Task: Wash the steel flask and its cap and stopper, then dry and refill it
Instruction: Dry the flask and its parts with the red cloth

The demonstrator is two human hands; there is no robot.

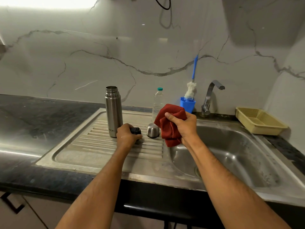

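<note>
— Hidden? Black stopper (135,130), mostly covered by left hand (127,136) gripping it on the drainboard (92,142).
— Right hand (184,128)? Clutching a bunched red cloth (170,128) over the sink (239,156) edge.
— Steel flask (113,111)? Upright, open-mouthed, just beside the left hand. Cap (153,130) upside down nearby.
— Blue holder (188,104)? Holding a bottle brush (191,90). Yellow basket (259,121): contents unclear.

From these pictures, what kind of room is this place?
Most likely a home kitchen: a steel sink with a ribbed drainboard, a tap at a marble-look wall, and a dark stone counter.
</note>
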